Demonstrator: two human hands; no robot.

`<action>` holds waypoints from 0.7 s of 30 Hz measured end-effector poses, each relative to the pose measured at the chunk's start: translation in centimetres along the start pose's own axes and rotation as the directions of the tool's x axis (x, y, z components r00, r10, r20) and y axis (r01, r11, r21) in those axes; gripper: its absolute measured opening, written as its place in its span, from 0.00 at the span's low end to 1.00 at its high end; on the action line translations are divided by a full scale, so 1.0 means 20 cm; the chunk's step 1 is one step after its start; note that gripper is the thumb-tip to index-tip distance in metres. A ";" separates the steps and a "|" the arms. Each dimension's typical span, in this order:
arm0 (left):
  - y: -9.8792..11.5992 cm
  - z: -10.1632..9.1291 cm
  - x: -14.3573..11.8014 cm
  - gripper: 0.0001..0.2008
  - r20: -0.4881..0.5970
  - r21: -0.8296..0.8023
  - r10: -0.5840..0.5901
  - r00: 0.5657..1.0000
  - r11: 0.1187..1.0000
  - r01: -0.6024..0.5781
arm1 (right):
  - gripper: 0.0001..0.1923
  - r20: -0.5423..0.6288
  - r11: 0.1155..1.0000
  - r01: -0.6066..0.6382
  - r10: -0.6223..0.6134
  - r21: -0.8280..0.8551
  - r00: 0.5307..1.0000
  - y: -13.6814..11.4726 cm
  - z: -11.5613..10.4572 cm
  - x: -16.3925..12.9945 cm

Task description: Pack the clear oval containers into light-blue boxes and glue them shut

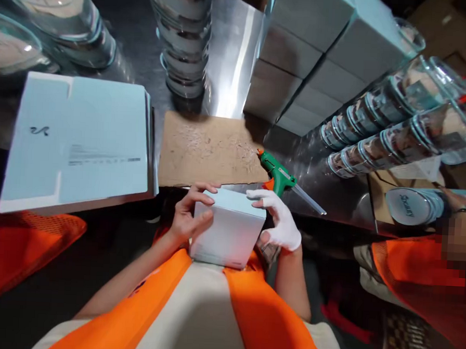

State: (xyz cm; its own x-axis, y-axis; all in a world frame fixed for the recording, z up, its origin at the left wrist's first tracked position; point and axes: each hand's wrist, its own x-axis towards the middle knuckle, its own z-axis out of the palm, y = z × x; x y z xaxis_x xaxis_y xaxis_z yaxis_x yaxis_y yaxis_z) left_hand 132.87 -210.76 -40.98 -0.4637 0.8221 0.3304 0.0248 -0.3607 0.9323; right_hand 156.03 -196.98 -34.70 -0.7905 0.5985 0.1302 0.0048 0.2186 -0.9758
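Note:
A white carton box (227, 236) rests against my lap, its top face folded over. My bare left hand (194, 211) grips its left side, fingers curled over the upper edge. On the right side, my right hand (279, 221) in a white glove with bare fingertips holds the same box, fingers bent over the top. Just beyond my right hand lies a green glue gun (280, 174) with an orange nozzle and trigger and a clear glue stick out of its back. In front of the box, a brown cardboard sheet (211, 150) carries dried glue traces.
Flat white cartons (106, 121) are stacked at left. Glass jars stand in a tall stack (185, 47) at the back and in stacks (391, 136) at right. White boxes (294, 58) form a block behind. A co-worker in an orange vest (415, 272) is at right, touching a labelled cylinder (409, 207).

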 end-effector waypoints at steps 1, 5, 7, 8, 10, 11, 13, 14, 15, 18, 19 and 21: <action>0.01 0.00 0.00 0.14 0.010 0.018 0.003 1.000 1.000 -0.004 | 0.31 0.021 0.997 0.016 -0.015 -0.069 1.000 -0.02 0.00 0.00; 0.07 0.01 -0.01 0.11 0.046 0.046 0.026 0.999 0.999 -0.029 | 0.12 0.093 0.986 0.069 -0.055 -0.153 0.994 -0.06 0.03 0.03; 0.09 0.02 0.00 0.10 0.076 0.061 0.048 0.996 0.997 -0.052 | 0.11 0.066 0.993 0.044 -0.037 -0.110 0.997 -0.04 0.04 0.03; 0.11 0.02 0.01 0.10 0.088 0.073 0.060 0.994 0.995 -0.066 | 0.12 0.031 0.996 0.020 -0.017 -0.088 0.999 -0.03 0.04 0.02; 0.14 0.01 0.04 0.10 0.040 0.108 0.083 0.996 0.990 -0.087 | 0.25 -0.127 0.999 -0.035 0.031 -0.030 0.991 0.01 0.05 -0.03; 0.16 0.00 0.06 0.10 -0.036 0.117 0.089 0.995 0.990 -0.084 | 0.35 -0.252 0.998 -0.059 0.058 0.002 0.966 0.03 0.06 -0.08; 0.18 -0.03 0.11 0.13 -0.285 0.081 0.134 0.949 0.990 -0.116 | 0.46 -0.483 0.992 -0.109 0.123 0.057 0.867 0.06 0.09 -0.19; 0.19 -0.03 0.13 0.16 -0.428 0.040 0.137 0.893 0.990 -0.133 | 0.45 -0.524 0.985 -0.150 0.170 0.080 0.835 0.07 0.12 -0.25; 0.19 -0.03 0.14 0.20 -0.550 -0.003 0.117 0.827 0.990 -0.142 | 0.43 -0.498 0.974 -0.203 0.227 0.102 0.837 0.07 0.16 -0.32; 0.15 0.01 0.11 0.26 -0.684 -0.069 -0.032 0.728 0.997 -0.022 | 0.41 -0.309 0.914 -0.379 0.406 0.145 0.860 0.06 0.25 -0.45; 0.14 0.03 0.08 0.25 -0.648 -0.052 -0.095 0.755 0.995 0.081 | 0.39 -0.327 0.900 -0.414 0.435 0.135 0.839 0.04 0.26 -0.47; 0.13 0.04 0.02 0.23 -0.545 0.136 -0.102 0.832 0.969 0.208 | 0.30 -0.444 0.914 -0.406 0.372 0.020 0.815 -0.03 0.21 -0.48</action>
State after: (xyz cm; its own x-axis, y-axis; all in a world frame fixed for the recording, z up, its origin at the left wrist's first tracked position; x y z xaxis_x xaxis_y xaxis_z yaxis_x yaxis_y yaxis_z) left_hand 133.50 -211.01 -38.30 -0.8709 0.4812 0.0999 0.0480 -0.1191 0.9917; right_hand 161.12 -206.03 -36.15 -0.3707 0.9114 -0.1786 0.3131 -0.0584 -0.9479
